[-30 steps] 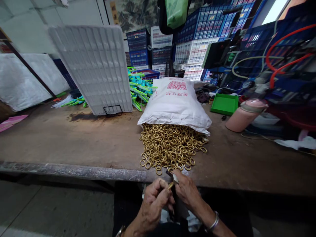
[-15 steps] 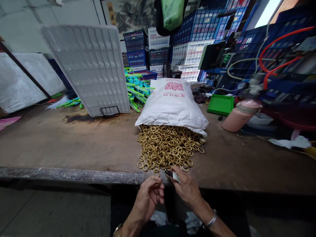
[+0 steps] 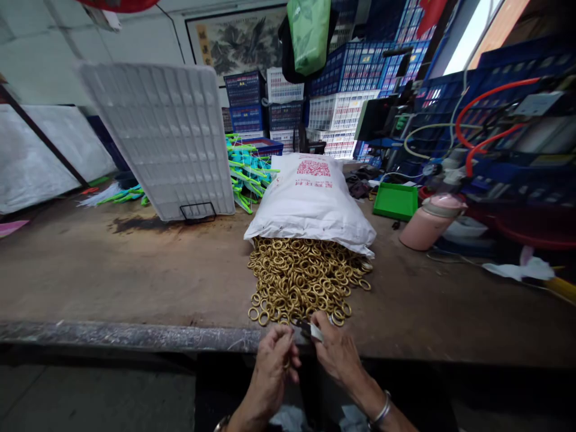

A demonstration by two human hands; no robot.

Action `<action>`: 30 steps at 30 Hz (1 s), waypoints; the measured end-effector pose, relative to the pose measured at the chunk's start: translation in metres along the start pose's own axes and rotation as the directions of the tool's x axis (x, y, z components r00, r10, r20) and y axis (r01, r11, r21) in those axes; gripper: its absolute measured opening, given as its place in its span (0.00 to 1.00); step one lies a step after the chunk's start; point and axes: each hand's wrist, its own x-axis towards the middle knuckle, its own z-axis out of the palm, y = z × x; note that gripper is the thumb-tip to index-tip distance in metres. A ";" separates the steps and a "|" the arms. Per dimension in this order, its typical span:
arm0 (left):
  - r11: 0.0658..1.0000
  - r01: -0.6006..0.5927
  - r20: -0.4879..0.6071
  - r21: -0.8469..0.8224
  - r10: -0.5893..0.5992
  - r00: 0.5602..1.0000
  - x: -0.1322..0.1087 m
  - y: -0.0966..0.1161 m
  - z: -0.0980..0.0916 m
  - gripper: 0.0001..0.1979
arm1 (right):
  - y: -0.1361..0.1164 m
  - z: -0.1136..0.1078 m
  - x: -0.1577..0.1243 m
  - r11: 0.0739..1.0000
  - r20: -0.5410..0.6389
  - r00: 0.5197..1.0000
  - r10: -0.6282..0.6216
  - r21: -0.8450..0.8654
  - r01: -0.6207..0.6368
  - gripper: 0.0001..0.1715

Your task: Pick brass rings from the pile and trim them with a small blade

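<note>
Left hand [image 3: 275, 360], curled inward, pinches a gold-coloured ring [image 3: 287, 363]; right hand [image 3: 338, 351] grips a dark tool [image 3: 304, 327].

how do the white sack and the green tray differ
The sack is white with red print, while the tray is green with no print visible.
The sack is soft and bulging; the tray looks stiff and shallow.
The sack is much the larger, the tray small beside it.
Gold rings lie heaped at the sack's near end; none show in the tray.
Both rest on the same table.
</note>
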 end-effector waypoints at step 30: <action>0.982 -0.063 0.150 0.179 0.036 0.988 -0.006 -0.001 -0.005 0.16 | -0.033 -0.014 -0.003 0.752 0.215 0.972 0.091 0.625 -0.208 0.18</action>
